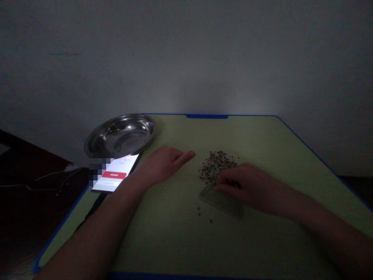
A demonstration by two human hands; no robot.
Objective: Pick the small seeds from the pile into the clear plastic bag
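Note:
A loose pile of small dark and pale grains (217, 165) lies on the green tabletop, right of centre. My right hand (243, 184) is at the pile's near right edge, with thumb and forefinger brought together in a pinch. Whatever is between those fingertips is too small or hidden to make out. Partly under this hand is a fan-shaped, see-through piece (220, 200) with a lined rim; its kind is unclear. My left hand (166, 163) rests on the table left of the pile, thumb stretched towards it, holding nothing visible. A few stray dark grains (199, 212) lie nearer to me.
A shiny steel bowl (125, 136) stands at the table's far left corner. In front of it lies a phone (115, 175) with a lit screen, beside my left forearm. The green table (175, 241) has a blue edge and backs onto a grey wall (186, 58).

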